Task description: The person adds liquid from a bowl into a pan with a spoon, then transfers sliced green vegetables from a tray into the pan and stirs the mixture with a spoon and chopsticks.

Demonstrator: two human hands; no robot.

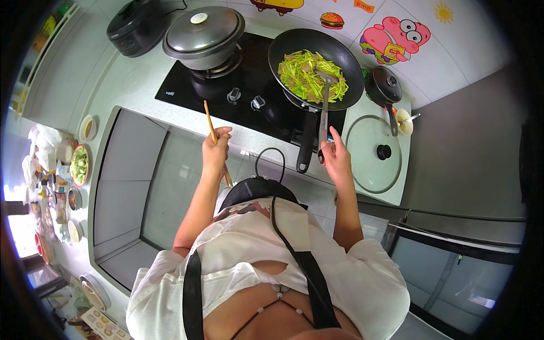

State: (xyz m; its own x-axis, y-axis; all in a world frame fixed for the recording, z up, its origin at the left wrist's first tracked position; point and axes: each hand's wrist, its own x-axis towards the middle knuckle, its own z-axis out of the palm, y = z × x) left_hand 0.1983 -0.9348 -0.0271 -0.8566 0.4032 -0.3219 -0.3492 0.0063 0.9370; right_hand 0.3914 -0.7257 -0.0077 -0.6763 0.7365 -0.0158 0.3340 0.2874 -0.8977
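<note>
A pair of wooden chopsticks [209, 120] is closed in my left hand [215, 150], in front of the counter edge. The tips point up toward the hob. My right hand [338, 161] is at the dark handle end of a metal spatula [326, 110], thumb against it and index finger stretched out. The spatula's blade rests among sliced green vegetables and brown meat pieces [306, 76] in a black wok [351, 73]. The wok sits on the right burner, and its black handle [307, 141] points toward me, just left of my right hand.
A lidded grey pot [204, 42] stands on the left burner of the black glass hob [187, 93]. A glass lid [368, 164], a small lidded pan [385, 85] and a bowl with a spoon [404, 122] are at right. A rice cooker [136, 28] stands back left. Plates and packages crowd the left counter.
</note>
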